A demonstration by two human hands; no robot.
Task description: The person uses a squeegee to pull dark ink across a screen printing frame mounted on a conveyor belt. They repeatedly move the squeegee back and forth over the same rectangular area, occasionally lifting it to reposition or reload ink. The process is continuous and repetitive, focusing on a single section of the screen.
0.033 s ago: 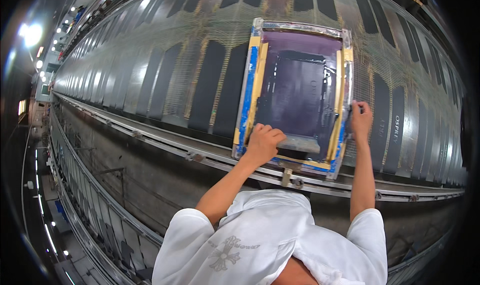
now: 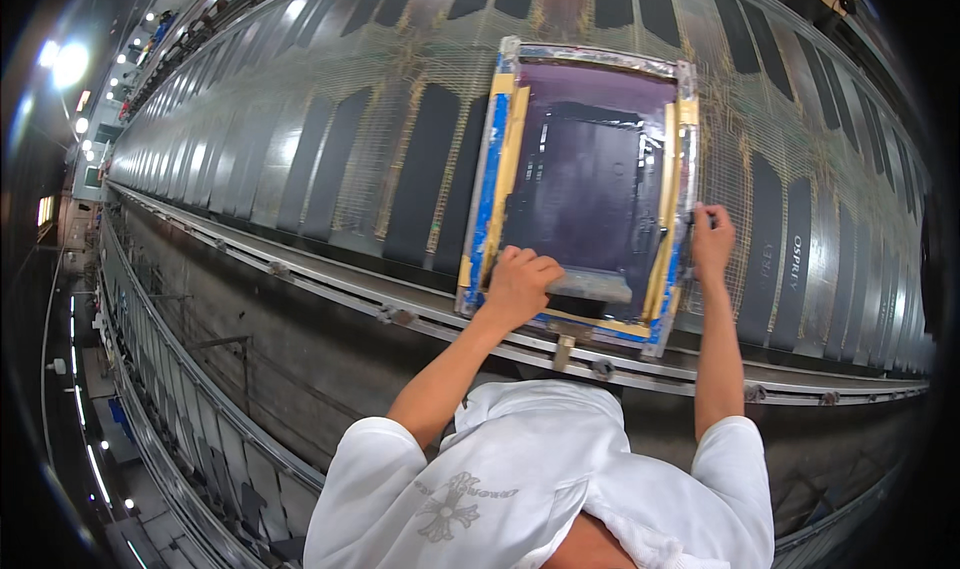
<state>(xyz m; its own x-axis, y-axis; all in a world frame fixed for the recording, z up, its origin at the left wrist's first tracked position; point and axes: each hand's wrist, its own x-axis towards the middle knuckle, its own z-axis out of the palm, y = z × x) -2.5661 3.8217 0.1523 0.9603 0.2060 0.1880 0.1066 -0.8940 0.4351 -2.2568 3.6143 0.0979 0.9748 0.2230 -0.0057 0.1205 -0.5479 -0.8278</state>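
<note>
A screen printing frame (image 2: 688, 184) lies across the near part of the long table, with metal rails, blue and tan tape, and a dark purple mesh (image 2: 590, 189). My left hand (image 2: 520, 287) is closed over its near left corner, fingers curled inward; the grip's underside is hidden. A pale, ink-smeared squeegee (image 2: 592, 287) rests inside the frame's near end, beside those fingertips. At the right rail, my right hand (image 2: 713, 239) is closed with bent fingers against the outer edge. Wet dark ink shines on the mesh.
Dark fabric strips (image 2: 420, 174) lie in rows on the shiny table (image 2: 275, 164), some with pale printed lettering. A metal rail (image 2: 330, 291) with several stops runs along the near edge. A bracket (image 2: 564, 353) on the frame meets this rail. Lower railings (image 2: 210, 399) stand at left.
The frame has shifted slightly left along the rail, with both hands moving along with it. The squeegee has travelled with the frame.
</note>
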